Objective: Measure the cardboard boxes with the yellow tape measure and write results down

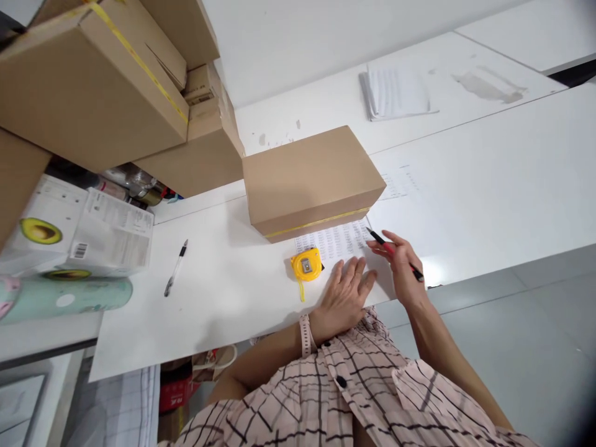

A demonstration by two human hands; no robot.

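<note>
My right hand (pixel 403 266) grips a black and red pen (pixel 387 246), its tip pointing up and left just over the written sheet (pixel 339 241). Palm down, my left hand (pixel 343 294) lies on the lower part of that sheet with its fingers stretched out. A yellow tape measure (pixel 306 265) sits just left of my left hand, its wrist strap hanging toward me. Behind them, a closed cardboard box (pixel 313 177) with yellow tape along its front side covers the upper part of the sheet.
A clear pen with a black grip (pixel 176 268) lies on the white table (pixel 223 273). Stacked cardboard boxes (pixel 97 87), an avocado-printed carton (pixel 109 233) and a mint-green bottle (pixel 69 299) stand at left. A stack of papers (pixel 395 92) rests at the back.
</note>
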